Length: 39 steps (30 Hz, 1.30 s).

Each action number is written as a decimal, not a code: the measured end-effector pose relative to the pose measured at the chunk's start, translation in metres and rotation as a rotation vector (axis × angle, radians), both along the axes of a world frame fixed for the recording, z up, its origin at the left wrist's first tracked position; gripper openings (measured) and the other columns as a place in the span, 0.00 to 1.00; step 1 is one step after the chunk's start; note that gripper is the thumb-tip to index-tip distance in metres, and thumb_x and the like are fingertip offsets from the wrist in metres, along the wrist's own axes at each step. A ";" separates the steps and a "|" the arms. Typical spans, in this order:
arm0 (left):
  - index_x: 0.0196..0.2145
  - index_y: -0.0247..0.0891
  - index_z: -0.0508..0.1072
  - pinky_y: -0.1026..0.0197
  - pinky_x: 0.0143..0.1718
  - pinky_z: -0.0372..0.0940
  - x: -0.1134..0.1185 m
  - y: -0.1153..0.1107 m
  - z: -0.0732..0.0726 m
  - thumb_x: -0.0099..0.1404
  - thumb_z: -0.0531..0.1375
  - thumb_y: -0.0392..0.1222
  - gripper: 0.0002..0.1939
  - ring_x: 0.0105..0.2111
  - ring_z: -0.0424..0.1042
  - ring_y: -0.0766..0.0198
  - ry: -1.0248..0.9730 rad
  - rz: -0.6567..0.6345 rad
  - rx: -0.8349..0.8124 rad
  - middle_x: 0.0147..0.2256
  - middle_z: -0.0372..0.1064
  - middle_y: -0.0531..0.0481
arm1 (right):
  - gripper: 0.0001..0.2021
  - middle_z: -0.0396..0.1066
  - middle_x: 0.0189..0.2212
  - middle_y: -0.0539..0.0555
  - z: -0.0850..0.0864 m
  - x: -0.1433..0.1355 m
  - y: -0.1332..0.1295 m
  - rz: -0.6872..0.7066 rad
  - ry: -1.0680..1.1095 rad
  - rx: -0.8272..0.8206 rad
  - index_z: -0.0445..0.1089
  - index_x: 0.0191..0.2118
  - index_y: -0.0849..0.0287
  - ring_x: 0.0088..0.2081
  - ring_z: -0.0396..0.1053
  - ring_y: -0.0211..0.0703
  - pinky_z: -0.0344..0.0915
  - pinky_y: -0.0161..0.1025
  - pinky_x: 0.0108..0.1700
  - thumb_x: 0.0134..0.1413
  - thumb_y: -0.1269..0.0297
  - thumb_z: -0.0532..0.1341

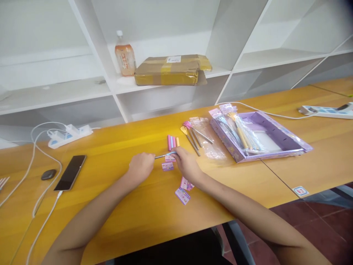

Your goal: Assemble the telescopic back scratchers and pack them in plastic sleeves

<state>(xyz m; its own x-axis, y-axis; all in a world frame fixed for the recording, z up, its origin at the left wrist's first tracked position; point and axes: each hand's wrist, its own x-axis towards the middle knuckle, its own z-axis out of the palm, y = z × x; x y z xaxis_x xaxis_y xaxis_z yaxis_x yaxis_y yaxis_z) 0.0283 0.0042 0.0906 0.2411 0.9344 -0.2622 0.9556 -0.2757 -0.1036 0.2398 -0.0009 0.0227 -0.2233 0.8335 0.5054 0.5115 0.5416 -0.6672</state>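
A thin metal rod with a light blue part at its right end spans the gap between my hands. My left hand is closed round the rod's left end. The fingers of my right hand pinch the blue end. Just behind, several pink, blue and yellow tubes lie side by side. Small purple printed cards are on the table below and beside my right hand. To the right lie several metal rods with pink and yellow hand-shaped heads, next to clear plastic bags.
A purple box holding bagged items stands at the right. A phone, a black oval object, white cables and a power strip are at the left. Behind, a shelf holds a bottle and a cardboard box.
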 end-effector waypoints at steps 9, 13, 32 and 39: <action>0.46 0.37 0.79 0.54 0.39 0.70 -0.014 -0.011 -0.011 0.77 0.48 0.34 0.18 0.40 0.82 0.49 -0.003 -0.040 0.028 0.39 0.81 0.38 | 0.04 0.76 0.37 0.54 0.041 0.008 -0.014 0.182 -0.117 -0.240 0.70 0.47 0.57 0.36 0.73 0.44 0.64 0.37 0.39 0.74 0.66 0.57; 0.47 0.37 0.78 0.55 0.39 0.69 -0.023 -0.016 -0.009 0.77 0.48 0.33 0.17 0.40 0.82 0.49 0.009 -0.063 0.061 0.39 0.81 0.38 | 0.08 0.74 0.30 0.50 0.055 0.016 -0.012 0.322 -0.162 -0.366 0.71 0.43 0.57 0.31 0.70 0.39 0.61 0.35 0.37 0.74 0.70 0.55; 0.47 0.41 0.82 0.57 0.36 0.64 -0.195 -0.023 -0.005 0.72 0.52 0.36 0.18 0.42 0.82 0.46 0.180 0.027 0.223 0.41 0.84 0.39 | 0.12 0.80 0.40 0.60 0.028 0.240 -0.034 -0.064 -0.438 0.023 0.76 0.50 0.54 0.38 0.79 0.48 0.70 0.41 0.41 0.75 0.64 0.54; 0.39 0.40 0.80 0.58 0.33 0.61 -0.186 -0.038 -0.006 0.70 0.52 0.34 0.16 0.35 0.80 0.50 0.178 -0.023 0.197 0.32 0.81 0.42 | 0.10 0.76 0.33 0.60 0.020 0.247 -0.052 -0.116 -0.414 -0.065 0.75 0.48 0.51 0.31 0.75 0.49 0.68 0.44 0.36 0.70 0.62 0.55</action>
